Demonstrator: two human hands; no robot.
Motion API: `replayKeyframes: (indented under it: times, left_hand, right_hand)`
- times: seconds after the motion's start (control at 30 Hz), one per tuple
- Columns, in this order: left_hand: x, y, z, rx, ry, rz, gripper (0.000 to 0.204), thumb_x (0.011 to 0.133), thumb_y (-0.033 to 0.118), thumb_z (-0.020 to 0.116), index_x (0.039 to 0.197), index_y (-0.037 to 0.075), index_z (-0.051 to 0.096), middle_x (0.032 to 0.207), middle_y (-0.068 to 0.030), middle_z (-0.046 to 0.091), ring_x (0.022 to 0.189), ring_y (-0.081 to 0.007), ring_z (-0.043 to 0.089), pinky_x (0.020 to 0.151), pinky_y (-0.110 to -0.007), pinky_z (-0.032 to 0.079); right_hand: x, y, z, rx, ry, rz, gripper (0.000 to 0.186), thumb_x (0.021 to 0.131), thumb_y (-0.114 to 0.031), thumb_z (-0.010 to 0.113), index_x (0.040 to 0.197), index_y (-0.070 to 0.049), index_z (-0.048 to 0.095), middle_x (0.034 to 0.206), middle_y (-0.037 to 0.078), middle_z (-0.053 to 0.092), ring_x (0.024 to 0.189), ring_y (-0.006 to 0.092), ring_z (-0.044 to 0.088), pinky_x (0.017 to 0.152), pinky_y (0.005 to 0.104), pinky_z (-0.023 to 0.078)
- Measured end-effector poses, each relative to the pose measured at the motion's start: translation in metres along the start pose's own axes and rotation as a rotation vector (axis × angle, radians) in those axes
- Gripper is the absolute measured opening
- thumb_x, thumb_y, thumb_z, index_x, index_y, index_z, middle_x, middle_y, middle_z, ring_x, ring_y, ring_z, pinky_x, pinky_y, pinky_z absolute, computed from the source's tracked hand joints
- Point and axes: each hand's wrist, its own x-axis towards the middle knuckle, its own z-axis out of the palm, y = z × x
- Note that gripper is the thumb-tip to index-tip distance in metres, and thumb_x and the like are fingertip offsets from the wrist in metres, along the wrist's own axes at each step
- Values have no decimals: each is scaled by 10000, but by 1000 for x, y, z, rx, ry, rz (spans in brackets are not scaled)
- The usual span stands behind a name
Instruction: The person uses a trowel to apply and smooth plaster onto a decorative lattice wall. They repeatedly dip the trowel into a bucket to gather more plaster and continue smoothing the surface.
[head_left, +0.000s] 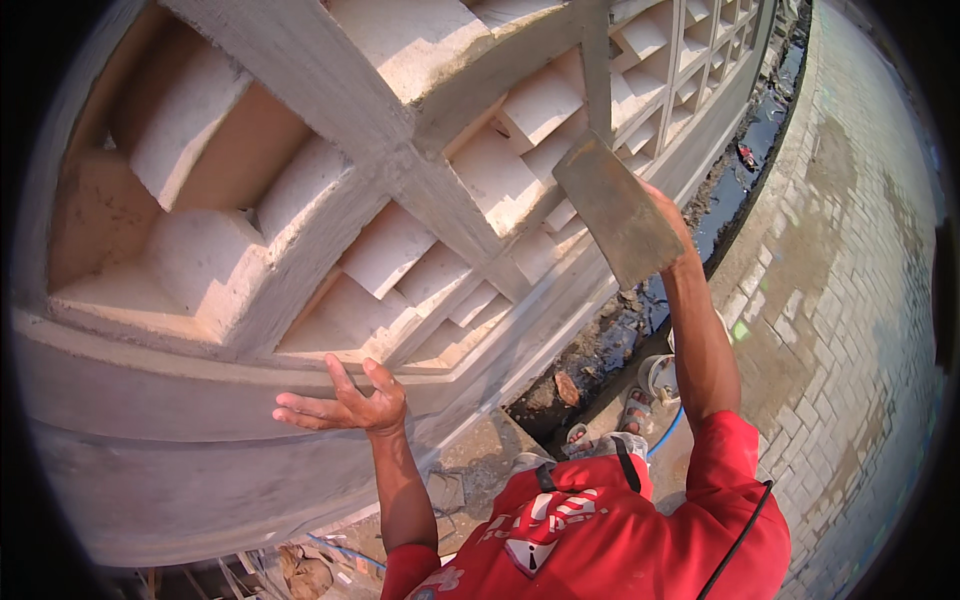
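My right hand point(668, 222) is raised beside the patterned wall, wrapped round a rectangular plastering trowel point(615, 208). The trowel's flat greyish-brown blade faces up and hides most of the fingers and the handle. My left hand point(352, 402) is held palm up with its fingers spread, holding nothing. It is close to the ledge point(240, 372) under the openwork; whether the fingertips touch it, I cannot tell. Before me rises the grey cement wall point(405, 160), with crossing ribs and stepped pale blocks point(375, 250) set into its recesses.
A ditch with dark water point(722, 190) runs along the wall's foot. Right of it lies a grey block pavement point(850, 330). A bucket point(660, 376) and a blue hose point(667, 432) are by my feet. Rubble and sticks point(300, 572) lie at the lower left.
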Motion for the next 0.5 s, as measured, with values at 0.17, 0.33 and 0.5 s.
replayKeyframes:
  times: [0.17,0.33,0.5]
  left_hand:
    - [1,1,-1,1,-2,2,460,913,360,581,1251,49,604,1565,-298,102,1443,-498,45,1095,-679,114]
    - [2,1,-1,6,1,13,450,912,342,577,1250,46,603,1562,-303,103,1442,-499,47,1096,-682,117]
    - [5,2,-1,28,8,24,453,915,346,567,1252,45,604,1562,-304,107,1441,-499,59,1096,-679,130]
  right_hand:
    - [-8,6,10,-30,-57,5,448,927,-147,586,1334,16,492,1122,85,646,921,114,654,757,241,547]
    - [-11,20,6,37,-117,1,445,915,-163,608,1309,15,505,1096,82,652,907,113,655,750,235,544]
    - [-15,33,3,28,-126,11,497,886,-175,659,1312,25,498,1120,86,641,925,125,648,785,246,539]
